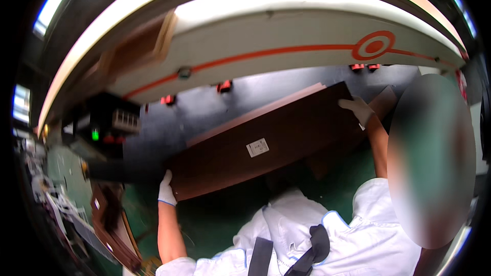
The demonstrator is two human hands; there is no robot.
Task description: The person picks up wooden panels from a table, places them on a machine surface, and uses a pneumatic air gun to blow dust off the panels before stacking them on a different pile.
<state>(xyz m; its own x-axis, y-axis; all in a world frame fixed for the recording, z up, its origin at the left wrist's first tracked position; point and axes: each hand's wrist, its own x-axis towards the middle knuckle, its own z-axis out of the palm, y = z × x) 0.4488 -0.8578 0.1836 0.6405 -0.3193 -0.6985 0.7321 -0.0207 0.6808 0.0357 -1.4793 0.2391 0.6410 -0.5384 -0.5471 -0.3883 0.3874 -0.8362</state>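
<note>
A long dark brown wooden board with a white paper label is held up at a slant in front of me, its right end farther away. At its near left corner, my left hand in a white glove is closed on the edge, thumb on the upper face. My right hand, gloved too, grips the far right end with the thumb on top. The fingers under the board are hidden. Behind its far edge shows a lighter pinkish-brown strip over the dark machine bed.
A large white machine beam with a red stripe spans above the bed. Red clamps sit along the bed's far side. At left are a dark control box with a green light and stacked brown boards. A blurred oval covers the right side.
</note>
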